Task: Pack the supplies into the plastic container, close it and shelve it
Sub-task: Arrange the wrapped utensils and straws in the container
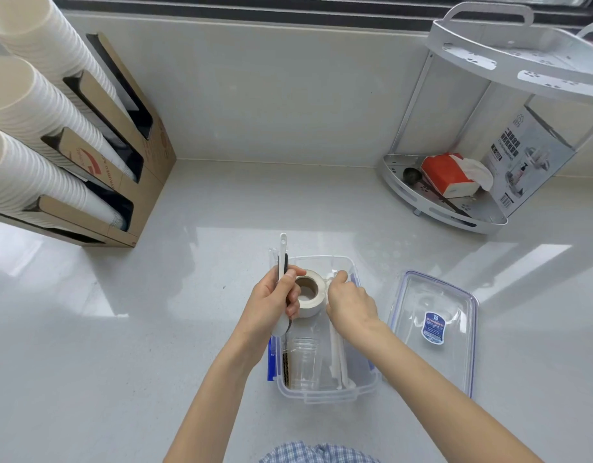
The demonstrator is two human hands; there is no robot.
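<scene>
The clear plastic container [325, 392] sits open on the pale tabletop [154, 329], directly in front of the person, its long axis running from the near edge away toward the wall. Blue latch flaps hang on its long sides. Inside, a stack of clear plastic cups [303, 362] lies on its side along that same axis, beside a dark strip against the left wall, and paper-wrapped straws [336, 355] lie lengthwise on the right. A roll of white tape [306, 292] sits at the far end, its core opening facing up.

The left hand [271, 305] grips a white spoon [283, 259] together with a black-handled utensil, both held nearly upright over the container's left wall, handles pointing away from the person. The right hand [350, 302] reaches into the far right part of the container, its fingers curled on the upper ends of the straws.

The container's clear lid [435, 325], blue-edged with a blue label, lies flat on the tabletop just right of the container, parallel to it.

Farther off, a white corner shelf rack [455, 208] at the right back holds a red tissue pack [445, 173]. At the left, a cardboard dispenser [134, 168] holds rows of white paper cups [31, 128].
</scene>
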